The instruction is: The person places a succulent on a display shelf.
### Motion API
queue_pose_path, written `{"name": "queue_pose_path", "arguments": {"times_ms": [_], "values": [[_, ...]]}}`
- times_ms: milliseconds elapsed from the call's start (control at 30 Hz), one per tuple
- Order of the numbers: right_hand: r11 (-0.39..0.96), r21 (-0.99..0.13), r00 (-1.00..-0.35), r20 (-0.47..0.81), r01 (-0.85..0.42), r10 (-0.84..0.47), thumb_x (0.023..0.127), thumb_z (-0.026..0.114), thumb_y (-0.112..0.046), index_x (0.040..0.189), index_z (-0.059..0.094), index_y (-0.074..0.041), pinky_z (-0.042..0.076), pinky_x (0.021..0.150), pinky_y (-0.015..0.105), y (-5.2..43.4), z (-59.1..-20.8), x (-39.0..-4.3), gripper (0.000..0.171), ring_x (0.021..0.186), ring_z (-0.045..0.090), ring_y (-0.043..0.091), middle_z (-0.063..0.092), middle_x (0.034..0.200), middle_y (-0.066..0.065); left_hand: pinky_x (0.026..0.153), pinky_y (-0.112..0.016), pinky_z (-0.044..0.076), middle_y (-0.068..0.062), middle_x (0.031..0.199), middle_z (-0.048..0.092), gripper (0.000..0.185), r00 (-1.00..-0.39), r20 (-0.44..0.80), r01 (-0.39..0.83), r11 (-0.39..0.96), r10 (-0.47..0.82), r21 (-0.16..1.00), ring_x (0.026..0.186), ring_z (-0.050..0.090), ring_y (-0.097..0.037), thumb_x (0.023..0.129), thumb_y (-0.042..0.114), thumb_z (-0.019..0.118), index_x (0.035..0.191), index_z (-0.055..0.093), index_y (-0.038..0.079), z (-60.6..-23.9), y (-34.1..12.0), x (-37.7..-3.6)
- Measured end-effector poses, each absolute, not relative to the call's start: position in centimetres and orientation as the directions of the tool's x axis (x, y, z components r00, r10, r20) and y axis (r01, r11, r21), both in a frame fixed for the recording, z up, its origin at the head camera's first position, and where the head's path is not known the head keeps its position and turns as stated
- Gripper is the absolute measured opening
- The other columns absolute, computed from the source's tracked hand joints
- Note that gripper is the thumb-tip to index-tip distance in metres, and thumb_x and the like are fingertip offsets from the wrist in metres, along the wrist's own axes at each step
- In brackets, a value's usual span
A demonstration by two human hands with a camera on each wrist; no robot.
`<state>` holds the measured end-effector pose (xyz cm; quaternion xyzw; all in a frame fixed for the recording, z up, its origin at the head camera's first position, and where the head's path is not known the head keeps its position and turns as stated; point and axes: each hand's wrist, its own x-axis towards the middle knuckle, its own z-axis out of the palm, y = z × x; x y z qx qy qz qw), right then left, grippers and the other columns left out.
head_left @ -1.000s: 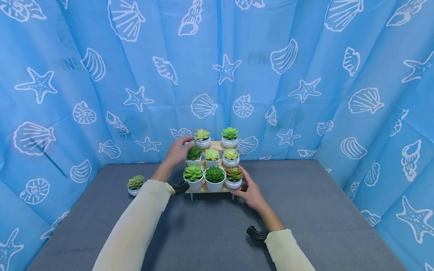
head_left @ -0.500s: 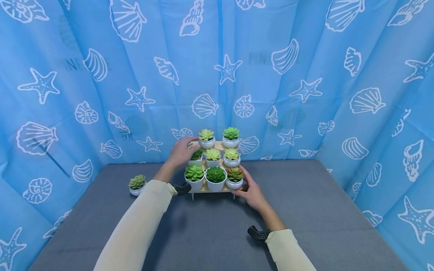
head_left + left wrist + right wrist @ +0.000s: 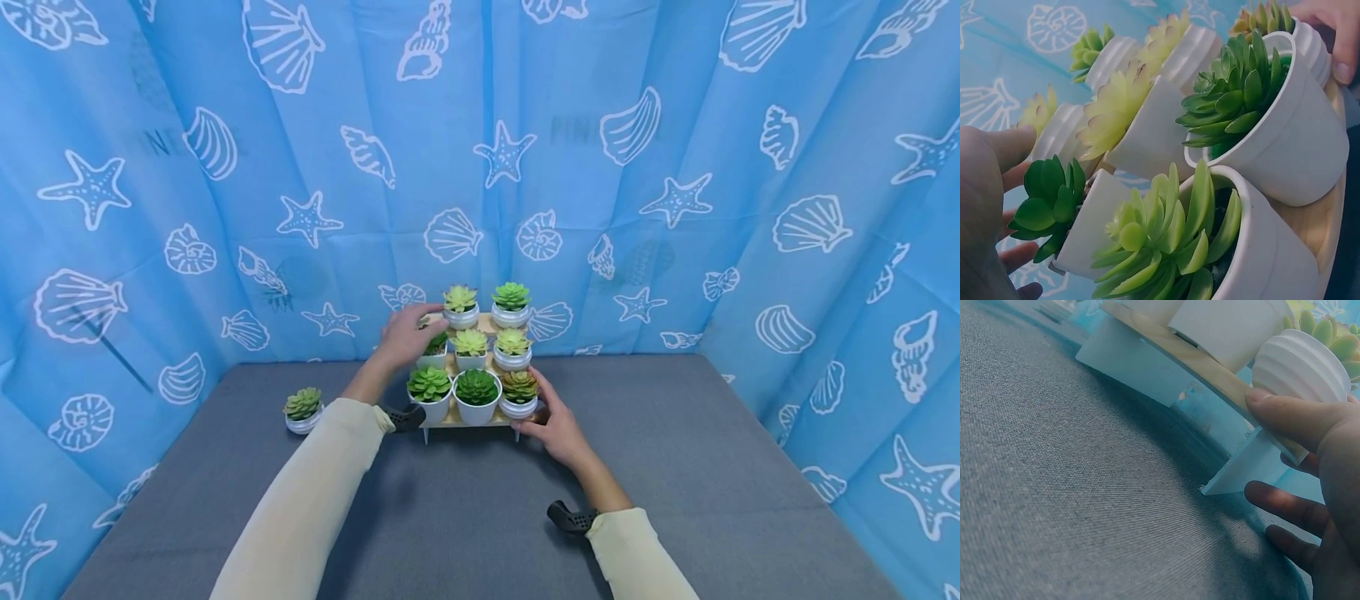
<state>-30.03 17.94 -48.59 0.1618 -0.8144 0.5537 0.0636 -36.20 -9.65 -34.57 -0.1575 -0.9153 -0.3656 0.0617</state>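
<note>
A tiered wooden plant stand (image 3: 468, 422) carries three rows of artificial succulents in white pots. At its upper left, my left hand (image 3: 405, 336) has its fingertips right at the pale yellow-green succulent (image 3: 461, 298) on the top tier. That hand partly covers a dark green succulent (image 3: 1047, 197) on the middle tier; its fingers are spread loosely in the left wrist view. With the thumb over the board and a finger under it, my right hand (image 3: 1329, 444) grips the front right end of the stand. Beside that thumb sits a ribbed pot (image 3: 1297, 365) with a reddish-green succulent (image 3: 518, 384).
A single potted succulent (image 3: 302, 410) stands on the grey cloth-covered table (image 3: 480, 517), left of my left forearm. Behind the stand hangs a blue curtain (image 3: 570, 167) with shell prints. The stand's thin supports (image 3: 1238, 465) reach down to the cloth.
My left hand has moved slightly right, and the pale succulent on the top tier has slid right with it. The right hand keeps its place on the stand.
</note>
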Motion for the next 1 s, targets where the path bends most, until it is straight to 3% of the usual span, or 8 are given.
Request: {"name": "queue_pose_path", "arguments": {"times_ms": [333, 467, 633, 1000], "values": [[0.318, -0.883, -0.935, 0.296, -0.346, -0.195, 0.081, 0.08, -0.007, 0.155, 0.023, -0.022, 0.048, 0.081, 0.045, 17.9, -48.6, -29.9, 0.094, 0.104, 0.059, 0.037, 0.051, 0.136, 0.022, 0.107, -0.064, 0.013, -0.007, 0.151, 0.039, 0.052, -0.946, 0.192, 0.321, 0.681, 0.26, 0.659, 0.142, 0.023, -0.035, 0.099, 0.045, 0.052, 0.144, 0.048, 0.021, -34.7, -9.3, -36.2], [0.316, -0.883, -0.934, 0.299, -0.348, -0.195, 0.081, 0.08, -0.007, 0.155, 0.023, -0.022, 0.048, 0.082, 0.045, 18.0, -48.6, -29.9, 0.095, 0.104, 0.059, 0.036, 0.051, 0.136, 0.022, 0.108, -0.062, 0.018, -0.01, 0.151, 0.037, 0.053, -0.949, 0.189, 0.309, 0.622, 0.253, 0.719, 0.141, 0.023, -0.036, 0.099, 0.041, 0.053, 0.145, 0.047, 0.016, -34.9, -9.5, -36.0], [0.321, -0.883, -0.937, 0.294, -0.342, -0.19, 0.08, 0.08, -0.007, 0.155, 0.025, -0.025, 0.049, 0.081, 0.044, 18.0, -48.7, -30.1, 0.094, 0.102, 0.06, 0.033, 0.052, 0.135, 0.02, 0.105, -0.058, 0.03, -0.016, 0.151, 0.035, 0.051, -0.942, 0.226, 0.326, 0.528, 0.247, 0.784, 0.138, 0.029, -0.038, 0.1, 0.036, 0.054, 0.143, 0.048, 0.009, -35.4, -10.1, -36.0], [0.327, -0.881, -0.936, 0.291, -0.342, -0.197, 0.081, 0.08, -0.007, 0.155, 0.024, -0.025, 0.049, 0.079, 0.04, 18.0, -48.7, -30.0, 0.094, 0.099, 0.061, 0.031, 0.051, 0.136, 0.02, 0.104, -0.056, 0.031, -0.017, 0.144, 0.044, 0.042, -0.925, 0.343, 0.38, 0.452, 0.164, 0.807, 0.133, 0.036, -0.039, 0.101, 0.026, 0.056, 0.137, 0.054, 0.006, -36.3, -12.3, -35.5]]}}
